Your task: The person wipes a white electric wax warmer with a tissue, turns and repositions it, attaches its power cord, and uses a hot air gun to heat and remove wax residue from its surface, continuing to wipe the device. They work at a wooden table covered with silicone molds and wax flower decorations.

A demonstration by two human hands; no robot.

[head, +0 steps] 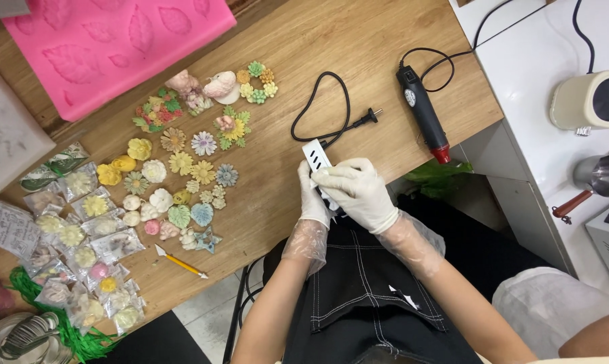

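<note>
Head view shows me a wooden table [358, 47] with a warm, straight grain, and on its far left corner a big pink silicone mould sheet [116, 47] pressed with leaf shapes. Smaller, a spread of pastel moulded flowers [183, 168] lies across the wood, some sealed in clear little bags [89, 243]. A black heat gun [422, 114] with a red tip rests near the right edge, its cord looping away. At the table's near edge I see both gloved hands on a small white rectangular device [316, 156] with dark slots: my left hand [313, 202] curls around its lower end, my right hand [358, 192] clasps over it from the side.
</note>
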